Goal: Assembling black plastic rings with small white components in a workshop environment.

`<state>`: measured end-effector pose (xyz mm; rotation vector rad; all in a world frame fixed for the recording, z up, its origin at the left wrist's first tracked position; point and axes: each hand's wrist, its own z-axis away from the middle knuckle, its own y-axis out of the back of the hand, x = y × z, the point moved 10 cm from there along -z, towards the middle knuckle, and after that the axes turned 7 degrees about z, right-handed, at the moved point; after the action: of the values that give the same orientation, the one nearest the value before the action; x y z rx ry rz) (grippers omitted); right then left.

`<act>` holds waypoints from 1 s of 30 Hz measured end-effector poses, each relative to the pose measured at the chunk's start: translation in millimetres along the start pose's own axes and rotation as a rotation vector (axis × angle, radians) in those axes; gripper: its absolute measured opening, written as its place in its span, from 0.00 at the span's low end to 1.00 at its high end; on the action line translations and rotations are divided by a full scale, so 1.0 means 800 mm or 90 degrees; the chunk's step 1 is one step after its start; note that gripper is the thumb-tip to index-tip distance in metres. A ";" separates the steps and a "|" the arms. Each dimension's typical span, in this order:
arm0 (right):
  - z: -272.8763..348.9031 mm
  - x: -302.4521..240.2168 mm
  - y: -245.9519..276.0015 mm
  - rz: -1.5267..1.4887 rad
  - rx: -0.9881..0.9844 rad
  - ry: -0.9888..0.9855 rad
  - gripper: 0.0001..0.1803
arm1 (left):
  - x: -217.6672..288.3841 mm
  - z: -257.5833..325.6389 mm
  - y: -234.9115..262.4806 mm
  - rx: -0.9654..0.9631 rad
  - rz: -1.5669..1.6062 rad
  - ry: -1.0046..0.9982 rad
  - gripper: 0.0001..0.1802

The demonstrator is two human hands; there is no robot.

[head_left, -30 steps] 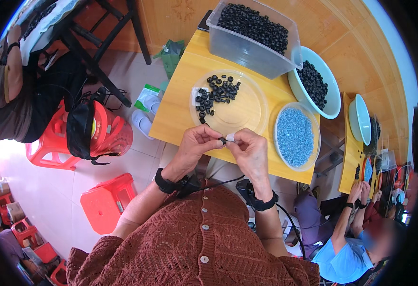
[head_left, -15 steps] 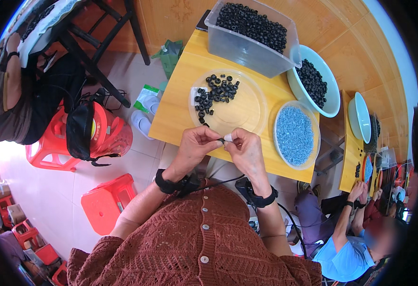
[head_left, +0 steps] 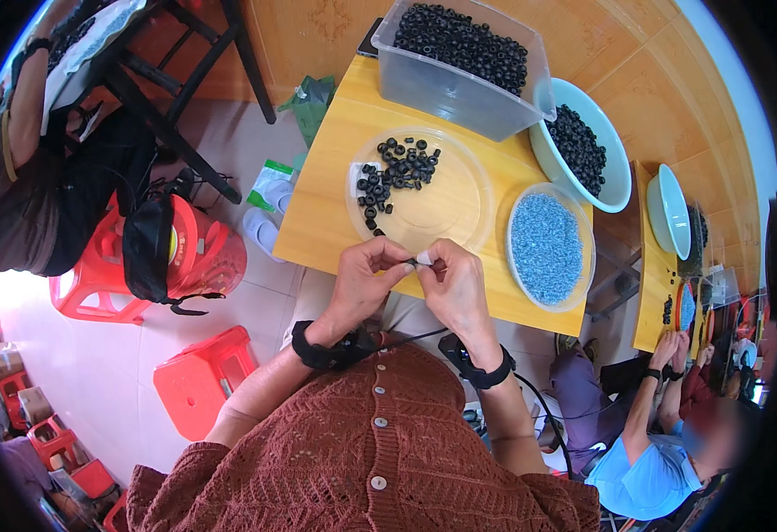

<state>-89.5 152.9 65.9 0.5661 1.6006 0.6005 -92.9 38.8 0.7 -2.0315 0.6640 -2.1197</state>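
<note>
My left hand (head_left: 363,282) and my right hand (head_left: 457,288) meet at the table's near edge, fingertips pinched together. Between them is a small black part (head_left: 413,262), mostly covered by the fingers; it resembles the loose ring-like pieces on the table. White wrapping (head_left: 423,257) shows on a right fingertip. Just beyond my hands lies a round clear tray (head_left: 464,208), with several black ring-shaped parts (head_left: 406,170) gathered on its left side. To the right, a clear round dish (head_left: 589,266) holds small light-blue pieces (head_left: 545,250).
At the back of the yellow table (head_left: 322,191) stand a clear bin (head_left: 450,105) and a pale green basin (head_left: 617,146), both holding black parts. Red stools (head_left: 195,390) stand on the floor to the left. Other people sit at tables on both sides.
Both hands remain pinched around the small black part, with only slight finger movement. The view has shifted a little. At the far left, another person's arm has moved up.
</note>
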 end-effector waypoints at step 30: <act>0.011 -0.031 0.018 -0.031 0.063 0.075 0.04 | 0.023 -0.001 -0.006 -0.042 0.115 0.039 0.08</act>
<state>-77.8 147.9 93.1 0.5720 1.7573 0.5293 -93.9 36.1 19.7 -1.8653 0.9021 -2.0878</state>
